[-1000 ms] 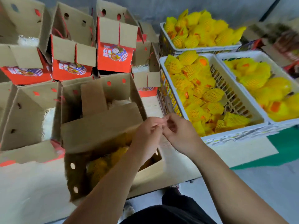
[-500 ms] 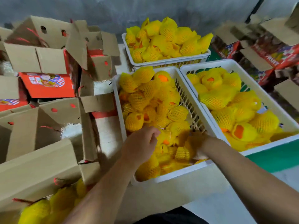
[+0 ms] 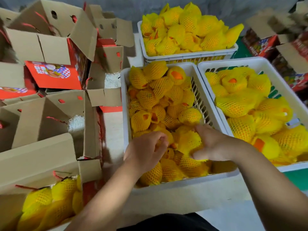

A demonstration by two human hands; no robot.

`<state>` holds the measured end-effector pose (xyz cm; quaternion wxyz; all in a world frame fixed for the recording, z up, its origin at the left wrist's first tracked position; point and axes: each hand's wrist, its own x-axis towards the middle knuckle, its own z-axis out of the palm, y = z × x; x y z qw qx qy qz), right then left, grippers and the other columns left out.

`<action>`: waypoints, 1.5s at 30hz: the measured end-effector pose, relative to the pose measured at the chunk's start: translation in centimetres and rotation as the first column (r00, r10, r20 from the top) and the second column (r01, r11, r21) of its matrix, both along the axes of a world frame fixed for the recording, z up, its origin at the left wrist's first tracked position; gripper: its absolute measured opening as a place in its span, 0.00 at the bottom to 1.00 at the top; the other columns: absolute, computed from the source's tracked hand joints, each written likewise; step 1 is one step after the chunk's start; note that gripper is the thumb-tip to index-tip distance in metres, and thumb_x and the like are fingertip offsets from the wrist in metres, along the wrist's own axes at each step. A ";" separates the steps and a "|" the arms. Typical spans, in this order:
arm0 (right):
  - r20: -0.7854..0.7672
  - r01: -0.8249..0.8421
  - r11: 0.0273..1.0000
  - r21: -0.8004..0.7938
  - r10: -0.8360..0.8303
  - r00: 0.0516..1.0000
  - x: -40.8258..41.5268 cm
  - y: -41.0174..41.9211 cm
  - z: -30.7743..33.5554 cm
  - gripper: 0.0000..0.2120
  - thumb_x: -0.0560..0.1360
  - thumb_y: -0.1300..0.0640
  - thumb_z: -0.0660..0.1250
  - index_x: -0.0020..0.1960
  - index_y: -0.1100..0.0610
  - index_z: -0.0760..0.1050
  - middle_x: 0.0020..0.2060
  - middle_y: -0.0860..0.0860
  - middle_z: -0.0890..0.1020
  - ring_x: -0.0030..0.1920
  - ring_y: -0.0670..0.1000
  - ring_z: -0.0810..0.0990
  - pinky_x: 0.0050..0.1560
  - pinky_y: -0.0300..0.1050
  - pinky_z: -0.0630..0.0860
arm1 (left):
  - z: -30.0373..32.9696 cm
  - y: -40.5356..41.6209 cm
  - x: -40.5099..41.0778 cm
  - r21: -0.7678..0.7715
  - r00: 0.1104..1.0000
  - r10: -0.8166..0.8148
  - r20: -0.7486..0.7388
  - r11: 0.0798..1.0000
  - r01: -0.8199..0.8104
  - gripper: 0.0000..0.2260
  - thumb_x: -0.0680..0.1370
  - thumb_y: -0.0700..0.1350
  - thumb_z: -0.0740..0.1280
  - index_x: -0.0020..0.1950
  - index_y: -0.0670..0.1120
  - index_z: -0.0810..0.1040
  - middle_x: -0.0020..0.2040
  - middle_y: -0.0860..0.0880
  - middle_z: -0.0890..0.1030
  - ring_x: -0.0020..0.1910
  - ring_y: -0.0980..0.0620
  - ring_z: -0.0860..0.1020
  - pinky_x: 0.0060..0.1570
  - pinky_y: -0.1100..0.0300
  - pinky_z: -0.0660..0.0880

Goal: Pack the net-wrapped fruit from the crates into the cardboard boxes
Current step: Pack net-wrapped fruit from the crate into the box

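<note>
L hand curled, hold unclear | R hand grips net-wrapped fruit in crate | risk: loose net slips, fruit drops

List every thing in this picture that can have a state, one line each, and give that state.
Left hand: fingers curled among fruit in the middle crate; grip unclear.
Right hand: gripping a net-wrapped fruit.
Middle crate: partly full.
Back crate: heaped.
Right crate: nearly full.
Near box: open, fruit inside.
Box behind it: open, white padding showing.
</note>
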<state>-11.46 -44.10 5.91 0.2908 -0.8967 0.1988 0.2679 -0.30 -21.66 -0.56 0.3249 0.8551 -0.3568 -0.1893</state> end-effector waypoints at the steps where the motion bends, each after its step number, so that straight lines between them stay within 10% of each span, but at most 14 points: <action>1: 0.123 0.097 0.983 0.153 -0.116 0.986 0.2 0.2 0.0 0.39 0.67 0.42 0.80 0.70 0.43 0.63 0.66 0.43 0.69 0.59 0.43 0.75 0.55 0.42 0.76 | 0.5 -0.5 -0.5 -0.091 0.971 0.050 -0.234 0.993 -0.073 0.17 0.78 0.66 0.61 0.62 0.63 0.76 0.57 0.63 0.82 0.56 0.60 0.81 0.57 0.50 0.79; 4: 0.290 0.192 0.824 0.532 -0.391 0.874 1.2 2.3 -0.6 0.31 0.68 0.47 0.82 0.65 0.41 0.71 0.61 0.46 0.81 0.57 0.47 0.82 0.53 0.49 0.83 | 1.7 -2.4 -2.5 -0.191 0.551 0.040 -0.834 0.915 -0.356 0.14 0.76 0.68 0.65 0.60 0.70 0.78 0.56 0.65 0.83 0.60 0.54 0.82 0.62 0.49 0.80; 6: 0.274 0.176 0.688 0.704 -0.491 0.827 1.8 3.9 -1.6 0.25 0.71 0.52 0.80 0.64 0.43 0.75 0.55 0.47 0.85 0.55 0.48 0.85 0.48 0.44 0.84 | 1.7 -3.1 -2.7 -0.188 0.253 -0.056 -0.966 0.826 -0.532 0.11 0.81 0.61 0.66 0.62 0.66 0.81 0.62 0.58 0.84 0.64 0.48 0.81 0.59 0.47 0.81; 8: 0.231 0.192 0.584 0.788 -0.571 0.788 2.2 4.8 -2.4 0.22 0.73 0.55 0.78 0.65 0.45 0.76 0.55 0.47 0.86 0.56 0.48 0.85 0.49 0.42 0.83 | 1.6 -3.1 -2.2 -0.149 0.134 -0.082 -0.988 0.750 -0.644 0.19 0.80 0.59 0.68 0.70 0.57 0.78 0.68 0.49 0.81 0.65 0.42 0.81 0.59 0.43 0.80; 15: 0.291 0.200 0.661 0.724 -0.555 0.780 2.6 5.5 -4.0 0.24 0.70 0.50 0.79 0.63 0.42 0.76 0.52 0.38 0.85 0.53 0.38 0.83 0.47 0.32 0.79 | 1.0 -2.9 -2.1 -0.158 0.279 0.052 -0.959 0.717 -0.679 0.22 0.80 0.63 0.62 0.69 0.53 0.78 0.62 0.49 0.85 0.61 0.46 0.83 0.51 0.53 0.82; 19: 0.292 0.161 0.614 0.773 -0.569 0.769 2.4 6.3 -4.8 0.35 0.67 0.50 0.82 0.70 0.47 0.73 0.60 0.45 0.84 0.62 0.45 0.81 0.57 0.42 0.80 | 1.2 -3.0 -2.1 -0.115 0.242 0.098 -0.965 0.672 -0.732 0.30 0.74 0.70 0.59 0.67 0.52 0.78 0.58 0.46 0.86 0.56 0.44 0.85 0.46 0.50 0.83; 22: 0.228 0.202 0.501 0.842 -0.668 0.708 2.1 7.3 -5.6 0.30 0.67 0.50 0.81 0.66 0.51 0.75 0.54 0.48 0.86 0.54 0.48 0.85 0.48 0.42 0.81 | 1.1 -2.9 -2.2 -0.142 0.422 0.237 -0.875 0.709 -0.691 0.29 0.75 0.73 0.52 0.54 0.56 0.84 0.47 0.45 0.88 0.47 0.39 0.86 0.45 0.44 0.83; 26: 0.152 0.211 0.370 0.905 -0.743 0.652 2.0 8.3 -6.1 0.27 0.69 0.50 0.80 0.63 0.56 0.77 0.47 0.58 0.85 0.45 0.57 0.85 0.44 0.48 0.80 | 1.4 -3.0 -2.8 -0.285 0.588 0.285 -0.757 0.666 -0.689 0.30 0.81 0.67 0.54 0.53 0.42 0.80 0.31 0.47 0.77 0.28 0.49 0.75 0.25 0.59 0.72; 31: 0.095 0.192 0.259 0.947 -0.794 0.601 2.4 8.4 -5.8 0.34 0.67 0.54 0.81 0.70 0.58 0.73 0.55 0.60 0.84 0.53 0.59 0.84 0.47 0.50 0.80 | 2.3 -2.4 -2.8 -0.406 0.757 0.236 -0.609 0.727 -0.553 0.20 0.84 0.58 0.56 0.51 0.44 0.79 0.33 0.55 0.77 0.31 0.58 0.75 0.31 0.65 0.71; 33: 0.092 0.188 0.255 0.948 -0.790 0.606 2.2 8.1 -5.6 0.36 0.66 0.54 0.81 0.71 0.56 0.72 0.59 0.58 0.84 0.57 0.58 0.84 0.49 0.47 0.81 | 2.5 -1.9 -2.4 -0.387 0.803 0.251 -0.541 0.773 -0.503 0.18 0.82 0.63 0.55 0.54 0.56 0.80 0.46 0.60 0.82 0.45 0.62 0.80 0.48 0.63 0.76; 37: 0.168 0.185 0.436 0.881 -0.653 0.739 1.8 8.2 -4.7 0.34 0.68 0.52 0.81 0.71 0.47 0.73 0.62 0.50 0.83 0.62 0.53 0.82 0.56 0.50 0.81 | 3.3 -1.4 -2.4 -0.369 0.732 0.095 -0.675 0.816 -0.446 0.31 0.72 0.73 0.64 0.73 0.63 0.70 0.67 0.63 0.76 0.65 0.69 0.74 0.61 0.71 0.71; 41: 0.167 0.064 0.645 0.762 -0.290 0.942 2.2 4.9 -2.5 0.29 0.70 0.45 0.79 0.68 0.38 0.73 0.59 0.45 0.85 0.59 0.46 0.83 0.54 0.40 0.81 | 3.1 -1.1 -2.2 -0.367 0.593 0.080 -0.801 0.718 -0.592 0.25 0.75 0.56 0.75 0.69 0.50 0.76 0.59 0.54 0.85 0.60 0.55 0.83 0.54 0.58 0.82; 45: 0.189 0.182 0.941 0.286 -0.242 0.952 5.2 -1.0 -3.1 0.33 0.69 0.36 0.71 0.70 0.47 0.73 0.56 0.48 0.83 0.55 0.51 0.83 0.49 0.46 0.79 | 2.1 -0.7 -1.9 -0.214 0.292 0.042 -0.955 0.583 -0.784 0.21 0.73 0.55 0.70 0.66 0.56 0.75 0.63 0.49 0.83 0.59 0.45 0.84 0.50 0.46 0.83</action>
